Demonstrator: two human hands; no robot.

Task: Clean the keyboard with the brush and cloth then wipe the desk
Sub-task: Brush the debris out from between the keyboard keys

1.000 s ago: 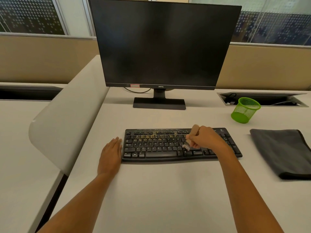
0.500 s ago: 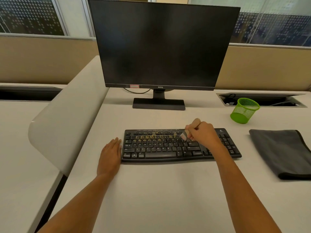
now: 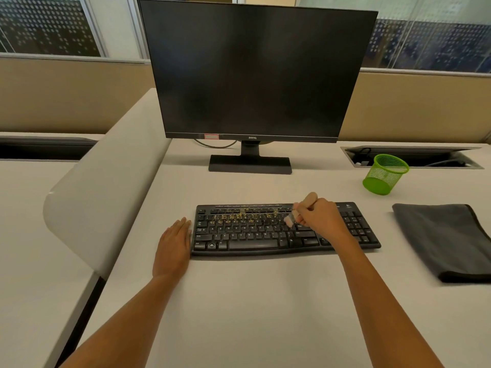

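View: head.
Right hand (image 3: pixel 321 217): fingers curled tight round the brush (image 3: pixel 289 220), over the keyboard's (image 3: pixel 252 235) right-middle keys.
Crumbs (image 3: pixel 239 215): left of the brush, in a long row across the keyboard's top keys.
Left hand (image 3: pixel 172 244): flat, holds nothing, touches the keyboard's left end.
Cloth (image 3: pixel 446 240): right of the keyboard.
Cup (image 3: pixel 385 174): behind the keyboard's right end; looks empty.

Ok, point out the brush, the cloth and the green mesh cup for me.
brush (image 3: pixel 289 220): head view, on its pale bristle end.
cloth (image 3: pixel 446 240): head view, on the middle of the dark folded fabric.
green mesh cup (image 3: pixel 384 177): head view, on its mesh wall.
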